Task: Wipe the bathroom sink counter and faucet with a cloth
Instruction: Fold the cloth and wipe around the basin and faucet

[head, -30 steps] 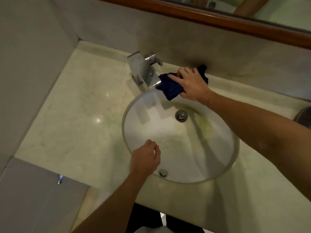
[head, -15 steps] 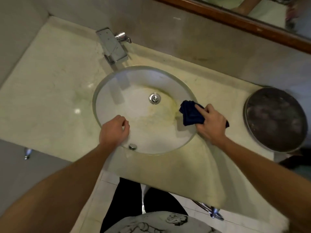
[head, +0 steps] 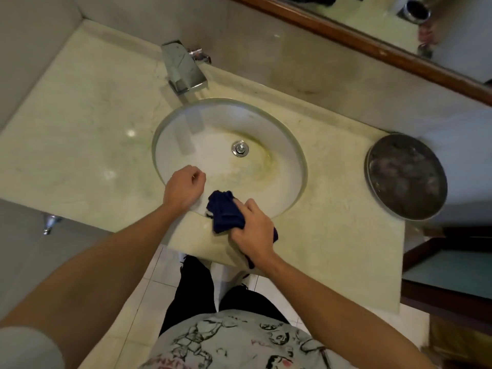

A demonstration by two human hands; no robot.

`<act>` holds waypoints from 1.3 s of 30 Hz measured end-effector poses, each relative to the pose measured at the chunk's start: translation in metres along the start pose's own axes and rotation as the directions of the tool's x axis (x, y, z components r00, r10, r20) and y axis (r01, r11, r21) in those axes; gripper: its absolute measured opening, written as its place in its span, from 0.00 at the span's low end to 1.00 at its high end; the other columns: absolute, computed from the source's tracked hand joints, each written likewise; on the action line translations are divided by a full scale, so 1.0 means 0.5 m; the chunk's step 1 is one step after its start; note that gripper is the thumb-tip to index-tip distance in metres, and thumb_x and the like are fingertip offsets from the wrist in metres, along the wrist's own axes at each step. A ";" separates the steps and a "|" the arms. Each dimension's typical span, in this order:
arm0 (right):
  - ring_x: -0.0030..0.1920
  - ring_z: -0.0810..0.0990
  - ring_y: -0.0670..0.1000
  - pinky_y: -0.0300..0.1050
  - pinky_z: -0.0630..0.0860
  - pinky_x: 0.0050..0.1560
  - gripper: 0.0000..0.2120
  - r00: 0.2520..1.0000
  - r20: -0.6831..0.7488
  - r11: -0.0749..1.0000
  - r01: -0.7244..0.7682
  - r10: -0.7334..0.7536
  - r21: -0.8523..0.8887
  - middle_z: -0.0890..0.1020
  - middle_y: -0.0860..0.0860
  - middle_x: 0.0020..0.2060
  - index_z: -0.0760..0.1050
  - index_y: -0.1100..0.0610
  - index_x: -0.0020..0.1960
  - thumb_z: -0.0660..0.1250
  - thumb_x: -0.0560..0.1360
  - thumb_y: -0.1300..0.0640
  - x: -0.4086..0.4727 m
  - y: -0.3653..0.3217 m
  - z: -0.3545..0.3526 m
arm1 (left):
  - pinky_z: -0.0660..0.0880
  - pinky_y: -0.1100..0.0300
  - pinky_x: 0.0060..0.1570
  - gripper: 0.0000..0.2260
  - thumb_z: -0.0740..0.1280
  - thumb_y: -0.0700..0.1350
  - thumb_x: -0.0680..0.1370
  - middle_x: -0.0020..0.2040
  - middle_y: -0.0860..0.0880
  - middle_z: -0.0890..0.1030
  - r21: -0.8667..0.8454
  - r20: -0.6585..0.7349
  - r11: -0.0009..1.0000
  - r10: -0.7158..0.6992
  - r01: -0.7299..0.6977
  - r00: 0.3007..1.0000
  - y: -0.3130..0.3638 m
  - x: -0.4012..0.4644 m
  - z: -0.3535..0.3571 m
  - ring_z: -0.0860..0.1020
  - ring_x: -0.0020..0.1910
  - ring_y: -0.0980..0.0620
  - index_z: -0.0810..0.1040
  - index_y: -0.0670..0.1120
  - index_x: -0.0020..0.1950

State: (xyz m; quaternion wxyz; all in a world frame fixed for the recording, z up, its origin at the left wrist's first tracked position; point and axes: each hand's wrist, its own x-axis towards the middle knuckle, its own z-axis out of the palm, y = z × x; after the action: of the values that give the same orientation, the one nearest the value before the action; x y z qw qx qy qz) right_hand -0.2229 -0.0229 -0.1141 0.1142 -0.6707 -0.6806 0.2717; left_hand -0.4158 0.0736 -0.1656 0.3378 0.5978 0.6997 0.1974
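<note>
A dark blue cloth [head: 223, 210] lies bunched on the near rim of the round white sink [head: 298, 166], set in a pale marble counter [head: 80, 123]. My right hand [head: 253, 230] grips the cloth and presses it onto the counter's front edge. Just left of it, my left hand [head: 183, 187] rests over the sink's near rim, fingers curled, holding nothing. The chrome faucet [head: 182, 66] stands at the back of the counter, well away from both hands. The drain [head: 240, 148] sits in the basin's middle, with yellowish staining to its right.
A round dark metal lid or pan [head: 406, 177] lies on the counter's right end. A wood-framed mirror [head: 372, 38] runs along the back wall. A chrome valve [head: 49, 223] sticks out below the counter at left. My legs stand on white floor tiles [head: 149, 288].
My right hand carried the cloth from beside the faucet, round the sink's right rim, to its near front edge. My left hand stayed at the near rim.
</note>
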 end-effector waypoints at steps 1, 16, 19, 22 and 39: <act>0.40 0.77 0.52 0.50 0.75 0.36 0.33 0.999 -0.041 0.998 0.015 -0.013 0.055 0.72 0.46 0.44 0.75 0.51 0.70 0.62 0.64 0.56 -0.002 0.004 -0.014 | 0.76 0.51 0.44 0.10 0.62 0.47 0.80 0.42 0.49 0.81 -0.165 -0.024 0.985 -0.054 0.049 0.998 0.004 0.004 -0.013 0.79 0.41 0.48 0.80 0.46 0.43; 0.37 0.79 0.54 0.41 0.68 0.27 0.31 0.935 -0.020 0.911 0.341 -0.354 -0.231 0.81 0.52 0.46 0.79 0.59 0.67 0.67 0.66 0.50 0.044 -0.117 0.163 | 0.80 0.48 0.43 0.13 0.59 0.47 0.83 0.42 0.50 0.82 -0.601 -0.412 0.798 -0.353 0.040 0.840 -0.063 0.024 -0.154 0.80 0.39 0.52 0.82 0.46 0.47; 0.38 0.78 0.55 0.42 0.66 0.28 0.35 0.901 0.049 0.875 0.430 -0.431 -0.224 0.80 0.52 0.47 0.77 0.59 0.68 0.75 0.62 0.52 0.136 -0.202 0.204 | 0.76 0.58 0.44 0.13 0.58 0.46 0.81 0.49 0.48 0.79 -0.521 -0.638 0.854 -0.386 -0.005 0.666 -0.079 0.030 -0.181 0.78 0.43 0.49 0.80 0.45 0.46; 0.39 0.79 0.56 0.42 0.67 0.29 0.34 0.862 0.093 0.833 0.505 -0.498 -0.225 0.81 0.52 0.49 0.77 0.58 0.68 0.76 0.62 0.53 0.237 -0.270 0.225 | 0.69 0.70 0.48 0.09 0.59 0.39 0.81 0.52 0.46 0.74 -0.500 -0.716 0.865 -0.391 -0.034 0.578 -0.105 0.037 -0.199 0.76 0.47 0.50 0.78 0.41 0.48; 0.44 0.81 0.57 0.46 0.76 0.40 0.32 0.947 -0.190 0.964 0.241 -0.259 -0.113 0.80 0.54 0.54 0.75 0.52 0.72 0.60 0.67 0.58 0.606 -0.247 0.104 | 0.72 0.51 0.52 0.08 0.61 0.48 0.80 0.57 0.51 0.76 -0.025 -0.432 0.997 -0.082 0.079 0.898 -0.099 0.010 -0.083 0.75 0.55 0.49 0.73 0.48 0.57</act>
State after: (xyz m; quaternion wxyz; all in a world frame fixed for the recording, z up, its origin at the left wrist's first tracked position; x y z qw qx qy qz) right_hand -0.3775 0.2672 -0.1559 0.1867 -0.6076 -0.7563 0.1546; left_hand -0.4805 0.0736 -0.1717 0.1840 0.5082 0.7807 0.3135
